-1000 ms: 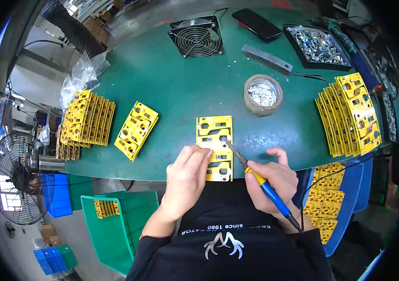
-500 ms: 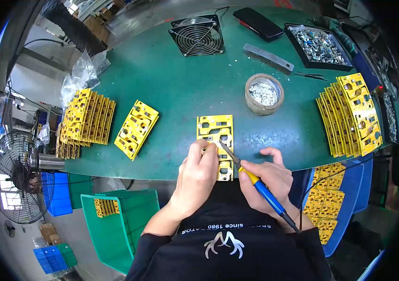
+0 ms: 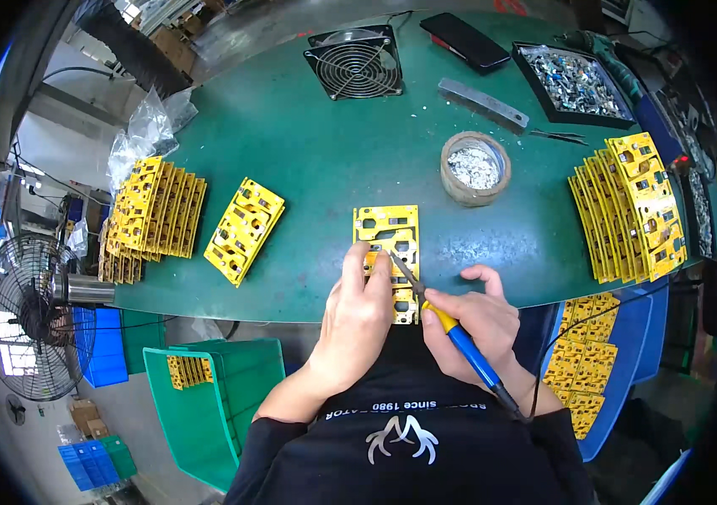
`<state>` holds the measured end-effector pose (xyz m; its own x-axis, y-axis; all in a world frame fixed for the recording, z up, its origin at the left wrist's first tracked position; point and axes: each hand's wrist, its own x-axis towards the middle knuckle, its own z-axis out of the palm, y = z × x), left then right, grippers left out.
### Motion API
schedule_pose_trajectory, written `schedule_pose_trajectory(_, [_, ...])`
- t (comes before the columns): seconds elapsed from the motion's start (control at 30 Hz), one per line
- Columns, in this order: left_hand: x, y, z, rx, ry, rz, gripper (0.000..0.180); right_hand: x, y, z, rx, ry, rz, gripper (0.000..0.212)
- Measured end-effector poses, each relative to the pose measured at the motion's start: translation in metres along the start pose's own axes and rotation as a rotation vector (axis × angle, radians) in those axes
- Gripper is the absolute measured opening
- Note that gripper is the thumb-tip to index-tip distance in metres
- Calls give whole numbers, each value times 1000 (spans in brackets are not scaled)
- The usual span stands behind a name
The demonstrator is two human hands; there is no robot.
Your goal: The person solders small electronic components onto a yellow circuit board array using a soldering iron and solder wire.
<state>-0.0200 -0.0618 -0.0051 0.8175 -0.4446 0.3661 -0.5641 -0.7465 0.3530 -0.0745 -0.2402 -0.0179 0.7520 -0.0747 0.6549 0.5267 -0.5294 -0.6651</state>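
The right hand (image 3: 483,328) grips the iron (image 3: 470,352); the left hand (image 3: 355,311), fingers narrowly parted, grip unclear, covers part of the board (image 3: 387,235) at the table's (image 3: 291,126) near edge. A slip could burn those fingers.

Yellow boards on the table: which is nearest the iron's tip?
The central board, under the left hand; the angled board, left stack and right stack are farther.

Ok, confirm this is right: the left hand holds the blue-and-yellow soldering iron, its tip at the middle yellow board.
Wrong hand: the head view shows the right hand holding the blue-and-yellow soldering iron, its tip at the middle yellow board.
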Motion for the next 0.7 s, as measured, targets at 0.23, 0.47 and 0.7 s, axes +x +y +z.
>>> schedule_pose_trajectory(0.23, [1, 6, -14, -24, -147, -53, 46, 2, -1, -2, -5, 14, 7, 22])
schedule_pose_trajectory(0.47, [-8, -1, -10, -46, -224, -26, 63, 6, 12, -22, -167, 147, 15, 29])
schedule_pose_trajectory(0.7, [4, -5, 4, 15, -87, -58, 49, 17, 25, -30, -371, 183, 113, 31])
